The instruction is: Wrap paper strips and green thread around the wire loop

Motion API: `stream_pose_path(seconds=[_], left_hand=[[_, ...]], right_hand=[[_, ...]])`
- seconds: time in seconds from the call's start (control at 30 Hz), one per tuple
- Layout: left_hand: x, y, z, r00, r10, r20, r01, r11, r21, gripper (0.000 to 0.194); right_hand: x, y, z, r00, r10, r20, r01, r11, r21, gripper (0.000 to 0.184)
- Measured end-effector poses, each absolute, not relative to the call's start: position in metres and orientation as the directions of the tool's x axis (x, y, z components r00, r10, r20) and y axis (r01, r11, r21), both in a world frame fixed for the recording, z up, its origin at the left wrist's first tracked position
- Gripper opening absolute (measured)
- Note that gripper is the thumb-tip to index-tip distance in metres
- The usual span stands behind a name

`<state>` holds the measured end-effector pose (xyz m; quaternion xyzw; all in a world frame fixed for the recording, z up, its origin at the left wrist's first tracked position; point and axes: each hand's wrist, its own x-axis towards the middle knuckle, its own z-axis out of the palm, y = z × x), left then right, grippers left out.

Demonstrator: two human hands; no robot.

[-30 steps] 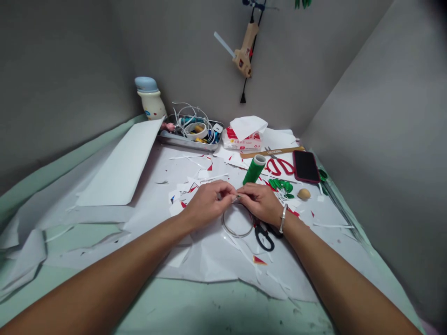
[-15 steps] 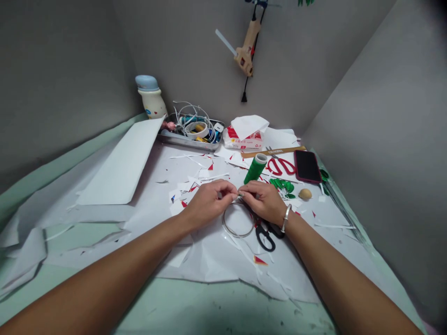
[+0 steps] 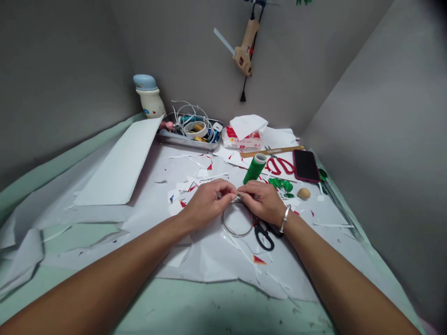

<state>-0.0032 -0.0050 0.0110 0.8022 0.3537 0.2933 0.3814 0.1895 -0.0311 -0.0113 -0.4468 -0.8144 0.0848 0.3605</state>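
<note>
My left hand (image 3: 213,197) and my right hand (image 3: 260,197) meet over the middle of the paper, fingertips pinched closely together. Between them is a tiny pale piece, too small to name. A thin metal ring (image 3: 222,223), perhaps a wire coil, lies just below the fingers; I cannot tell whether they touch it. Black-handled scissors (image 3: 264,238) rest partly under my right hand, their blades hidden. Right behind that hand stands a green spool of thread (image 3: 254,170). Small green pieces (image 3: 280,185) lie to its right, beside a round tan object (image 3: 303,193).
Paper scraps (image 3: 181,190) litter the white sheet. At the back are a metal tray (image 3: 185,140) of cords and tape, a tissue pack (image 3: 241,139), a ruler (image 3: 275,151), red scissors (image 3: 286,166) and a phone (image 3: 306,165). A glue gun (image 3: 244,53) hangs on the wall.
Both hands stay pinched together in nearly the same place, with only a slight shift of the fingers. The whole view has moved a little.
</note>
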Motion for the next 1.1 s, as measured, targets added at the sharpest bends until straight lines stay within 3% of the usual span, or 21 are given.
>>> stream_pose_path(seconds=[0.13,0.3,0.4,0.5,0.67,0.83,0.97,1.1], left_hand=[[-0.004,-0.002,0.010,0.495,0.839,0.227,0.400,-0.452,0.797,0.014],[-0.003,-0.004,0.005,0.586,0.779,0.221,0.438,-0.534,0.723,0.015],[-0.002,-0.006,0.007,0.613,0.762,0.209,0.376,-0.514,0.771,0.015],[-0.003,-0.005,0.010,0.584,0.789,0.191,0.342,-0.452,0.824,0.016],[-0.004,0.000,0.009,0.493,0.844,0.212,0.387,-0.431,0.815,0.014],[-0.003,-0.002,0.004,0.574,0.790,0.217,0.437,-0.519,0.735,0.015],[-0.003,-0.004,0.007,0.618,0.762,0.194,0.360,-0.493,0.792,0.015],[-0.004,-0.002,0.009,0.537,0.821,0.194,0.345,-0.424,0.837,0.015]], right_hand=[[0.185,-0.038,-0.008,-0.468,0.738,0.487,0.618,0.667,-0.416,0.015],[0.184,-0.041,-0.002,-0.375,0.730,0.572,0.657,0.644,-0.392,0.015],[0.188,-0.035,-0.006,-0.281,0.776,0.565,0.680,0.576,-0.453,0.015],[0.190,-0.030,-0.011,-0.293,0.819,0.493,0.667,0.545,-0.508,0.015],[0.185,-0.037,-0.008,-0.453,0.760,0.465,0.621,0.644,-0.447,0.015],[0.185,-0.039,-0.002,-0.360,0.740,0.568,0.658,0.633,-0.407,0.015],[0.190,-0.032,-0.009,-0.271,0.798,0.538,0.682,0.554,-0.478,0.015],[0.189,-0.032,-0.011,-0.380,0.804,0.457,0.658,0.582,-0.478,0.015]])
